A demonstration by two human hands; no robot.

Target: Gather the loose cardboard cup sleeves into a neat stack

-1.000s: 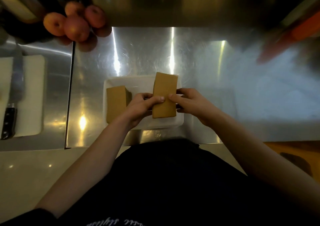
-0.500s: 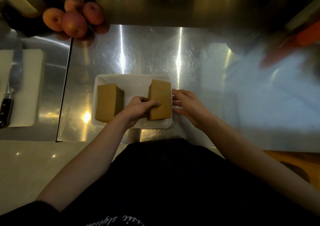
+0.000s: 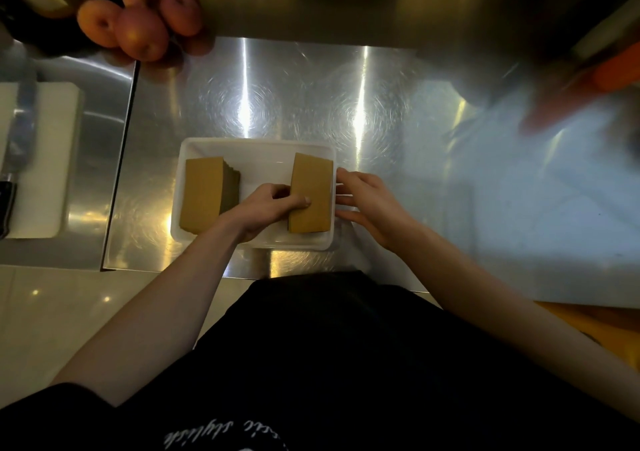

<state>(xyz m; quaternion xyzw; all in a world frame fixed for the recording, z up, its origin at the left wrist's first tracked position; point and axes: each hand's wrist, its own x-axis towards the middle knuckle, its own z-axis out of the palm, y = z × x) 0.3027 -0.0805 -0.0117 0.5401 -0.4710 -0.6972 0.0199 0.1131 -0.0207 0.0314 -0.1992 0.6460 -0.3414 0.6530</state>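
A white tray point(image 3: 256, 147) sits on the steel counter in front of me. In its left half stands a stack of brown cardboard cup sleeves point(image 3: 204, 194), its layers fanned slightly to the right. A second bundle of brown sleeves point(image 3: 313, 187) stands in the tray's right half. My left hand point(image 3: 270, 206) grips this bundle from the left, thumb across its front. My right hand point(image 3: 367, 201) is just right of the tray's rim, fingers spread and pointing at the bundle, holding nothing.
Several red apples point(image 3: 142, 25) lie at the back left. On the left is a white cutting board point(image 3: 48, 160) bearing a knife point(image 3: 14, 160). A blurred orange object point(image 3: 616, 70) is at the far right. A seam in the counter point(image 3: 119, 160) runs left of the tray.
The right bundle has come down into the tray's right half. My right hand has let go of it and drawn back to the tray's right rim. My view has shifted.
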